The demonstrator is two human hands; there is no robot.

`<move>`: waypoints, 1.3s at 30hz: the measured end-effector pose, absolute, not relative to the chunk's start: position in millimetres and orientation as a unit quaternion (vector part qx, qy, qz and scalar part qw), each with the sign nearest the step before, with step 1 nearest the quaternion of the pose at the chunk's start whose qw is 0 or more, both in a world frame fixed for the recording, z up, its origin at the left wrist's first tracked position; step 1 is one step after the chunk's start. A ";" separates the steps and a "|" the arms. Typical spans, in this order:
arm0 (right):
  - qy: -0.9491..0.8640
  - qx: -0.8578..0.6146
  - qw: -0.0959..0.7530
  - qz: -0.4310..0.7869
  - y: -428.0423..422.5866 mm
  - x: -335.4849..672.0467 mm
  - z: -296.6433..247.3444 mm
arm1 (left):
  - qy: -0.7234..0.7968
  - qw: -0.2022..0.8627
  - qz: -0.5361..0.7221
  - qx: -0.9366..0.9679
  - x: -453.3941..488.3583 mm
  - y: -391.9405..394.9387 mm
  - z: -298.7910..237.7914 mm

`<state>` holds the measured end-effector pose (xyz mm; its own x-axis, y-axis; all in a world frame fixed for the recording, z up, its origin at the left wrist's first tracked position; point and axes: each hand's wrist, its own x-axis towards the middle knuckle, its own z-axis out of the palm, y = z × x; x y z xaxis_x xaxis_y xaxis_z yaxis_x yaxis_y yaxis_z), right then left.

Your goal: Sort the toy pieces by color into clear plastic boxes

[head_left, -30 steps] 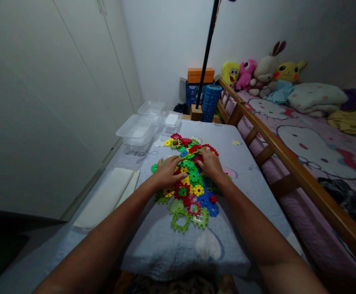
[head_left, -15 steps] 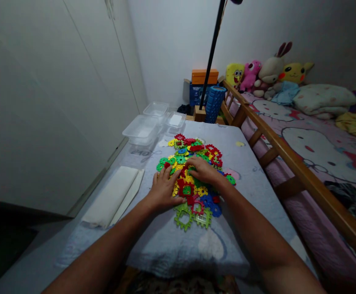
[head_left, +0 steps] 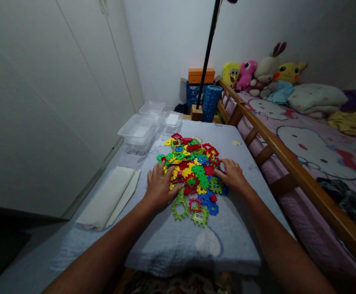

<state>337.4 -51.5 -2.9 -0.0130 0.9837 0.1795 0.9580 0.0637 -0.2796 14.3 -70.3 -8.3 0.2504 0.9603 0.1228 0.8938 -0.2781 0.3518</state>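
A pile of flat plastic gear-edged pieces [head_left: 193, 171] in red, green, yellow and blue lies on a pale blue quilted mat [head_left: 196, 241]. My left hand [head_left: 158, 186] lies flat with fingers spread on the left edge of the pile. At the pile's right edge, my right hand [head_left: 232, 175] rests palm down, fingers stretched toward the pieces. Neither hand grips a piece. Green square frames [head_left: 180, 209] sit at the near end of the pile.
Clear plastic containers [head_left: 137, 130] stand at the mat's far left. A folded white cloth [head_left: 110, 198] lies left of the mat. A wooden bed rail [head_left: 291, 159] runs along the right, with plush toys [head_left: 257, 69] on the bed. A black pole [head_left: 207, 57] rises behind.
Both hands moved off the top of the pile to its sides: the left drew back and left, the right swept to the right edge. The pieces are spread wider.
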 end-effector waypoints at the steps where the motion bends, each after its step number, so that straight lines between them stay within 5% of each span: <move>1: -0.709 -0.685 0.158 0.055 -58.4 336.6 -6.5 | 0.600 0.110 0.153 0.777 12.3 -74.3 -9.4; 10: -0.743 -0.635 0.160 0.139 -68.9 276.6 -9.3 | 0.563 0.144 0.150 0.800 28.2 -72.6 -12.9; 26: -0.537 -0.521 0.429 0.506 -14.0 228.0 3.9 | 0.503 0.285 0.374 0.725 46.5 -31.5 -2.1; 32: -0.460 -0.536 0.504 0.497 22.0 222.8 17.8 | 0.580 0.308 0.420 0.626 55.7 14.2 13.7; 39: -0.502 -0.608 0.470 0.397 51.9 255.6 27.5 | 0.607 0.276 0.337 0.665 32.9 38.5 30.4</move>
